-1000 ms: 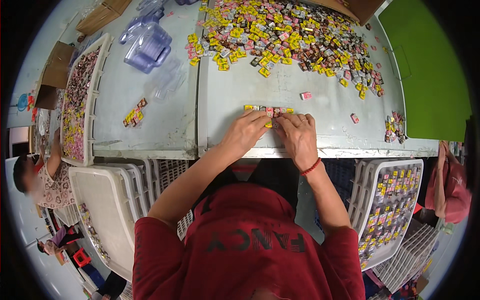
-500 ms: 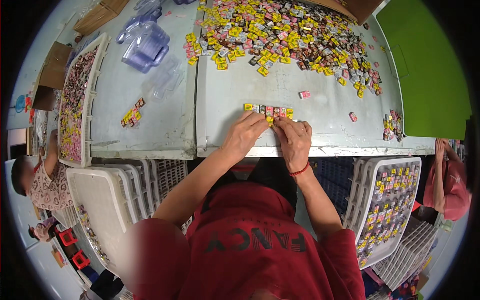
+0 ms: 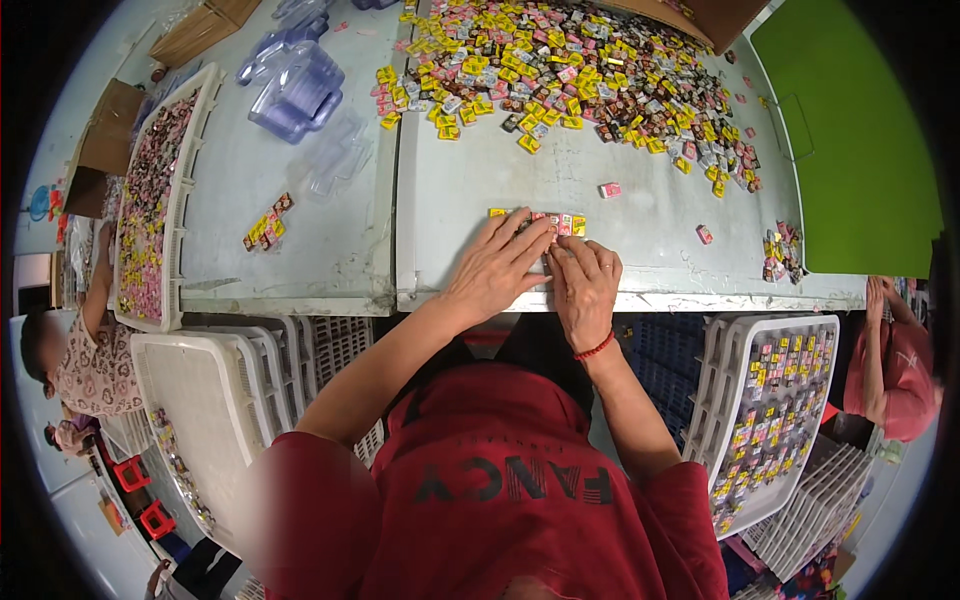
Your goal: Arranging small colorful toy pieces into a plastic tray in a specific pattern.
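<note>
We've got a short row of little boxes (image 3: 567,224) near the front edge of the table (image 3: 690,272), yellow at both ends, with pinkish-red ones showing between. Our left hand (image 3: 495,268) lies back-up across its left and middle part, fingers stretched. Our right hand (image 3: 588,285) sits beside it, fingers bent toward the row. We can't tell if either's gripping. Beyond: a loose, colourful pile (image 3: 600,80).

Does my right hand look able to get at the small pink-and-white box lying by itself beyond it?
Probably yes: only pale grey tabletop seems to lie between your right hand and the small pink-and-white box, with the short row of small multicoloured boxes left of that path.
</note>
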Tool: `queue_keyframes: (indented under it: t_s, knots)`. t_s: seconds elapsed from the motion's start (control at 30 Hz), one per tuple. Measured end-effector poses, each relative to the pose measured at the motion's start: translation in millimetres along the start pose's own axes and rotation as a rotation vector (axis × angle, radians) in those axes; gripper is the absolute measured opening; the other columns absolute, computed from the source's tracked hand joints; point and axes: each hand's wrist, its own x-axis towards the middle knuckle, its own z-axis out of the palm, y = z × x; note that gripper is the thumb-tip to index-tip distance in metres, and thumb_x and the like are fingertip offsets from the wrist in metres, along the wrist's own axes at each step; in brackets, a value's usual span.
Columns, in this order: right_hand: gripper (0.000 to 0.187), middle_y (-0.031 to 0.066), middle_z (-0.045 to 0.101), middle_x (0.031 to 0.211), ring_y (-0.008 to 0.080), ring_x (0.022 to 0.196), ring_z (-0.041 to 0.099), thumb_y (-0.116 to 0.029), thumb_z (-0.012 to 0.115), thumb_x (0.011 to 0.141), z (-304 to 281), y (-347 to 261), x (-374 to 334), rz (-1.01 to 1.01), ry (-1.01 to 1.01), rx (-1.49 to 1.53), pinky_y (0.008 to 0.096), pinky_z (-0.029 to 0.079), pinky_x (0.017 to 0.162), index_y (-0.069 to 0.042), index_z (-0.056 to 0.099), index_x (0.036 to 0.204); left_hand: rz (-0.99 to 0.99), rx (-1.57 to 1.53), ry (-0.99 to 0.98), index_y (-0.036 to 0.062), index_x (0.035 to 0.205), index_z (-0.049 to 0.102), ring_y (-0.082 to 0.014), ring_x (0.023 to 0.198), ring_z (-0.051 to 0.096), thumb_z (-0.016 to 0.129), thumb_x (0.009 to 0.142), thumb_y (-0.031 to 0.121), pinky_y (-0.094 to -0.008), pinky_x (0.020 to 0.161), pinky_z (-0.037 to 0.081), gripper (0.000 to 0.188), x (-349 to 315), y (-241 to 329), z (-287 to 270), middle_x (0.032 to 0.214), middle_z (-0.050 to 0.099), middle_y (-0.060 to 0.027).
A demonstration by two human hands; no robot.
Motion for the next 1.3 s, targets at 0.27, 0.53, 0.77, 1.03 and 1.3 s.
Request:
queue_keyframes:
  t_s: [0.27,0.53,0.77,1.03,1.3]
  knots:
    - [0.025,0.0068,0.062,0.108,0.0253,0.097,0.056,-0.004,0.069,0.077,1,0,-2,-0.047,0.011,-0.039,0.0401,0.041,0.085,-0.003,0.066,0.101,-0.005,-0.017,-0.02,-0.0008,0.129,0.05,-0.0333,0.131,0.037,0.073,0.076,0.021,-0.0465,0.107,0.03,0.061,-7,2,-2,0.14,0.044,-0.0116]
    - [0.024,0.0061,0.062,0.107,0.0239,0.094,0.056,-0.004,0.069,0.077,4,-1,-4,-0.024,0.019,-0.047,0.0399,0.041,0.084,-0.004,0.065,0.101,0.026,-0.022,-0.035,-0.002,0.133,0.046,-0.0343,0.133,0.035,0.069,0.08,0.022,-0.0465,0.106,0.03,0.062,-6,-1,-3,0.142,0.041,-0.0138]
    - [0.02,0.0038,0.064,0.104,0.0235,0.092,0.056,-0.005,0.069,0.078,-1,-1,1,-0.068,0.022,-0.082,0.0401,0.041,0.085,-0.005,0.067,0.098,0.006,-0.016,-0.047,-0.0017,0.131,0.047,-0.0325,0.132,0.036,0.07,0.079,0.022,-0.0436,0.108,0.029,0.062,-8,-2,-7,0.142,0.042,-0.0125]
    - [0.023,0.0098,0.063,0.108,0.0262,0.095,0.058,-0.004,0.069,0.079,-11,-4,1,-0.014,0.01,0.016,0.0396,0.044,0.085,-0.003,0.066,0.102,0.013,-0.071,0.043,0.0019,0.128,0.052,-0.0326,0.127,0.043,0.07,0.079,0.016,-0.044,0.102,0.037,0.054,-8,-2,-14,0.137,0.047,-0.0132]
    - [0.025,0.0155,0.06,0.112,0.0324,0.098,0.059,-0.002,0.066,0.081,-18,11,25,0.155,0.03,0.0,0.0395,0.049,0.082,-0.003,0.064,0.107,-0.82,-0.62,0.224,0.0014,0.113,0.061,-0.0308,0.102,0.059,0.065,0.084,0.007,-0.0385,0.084,0.05,0.03,-23,-10,-40,0.114,0.061,-0.0132]
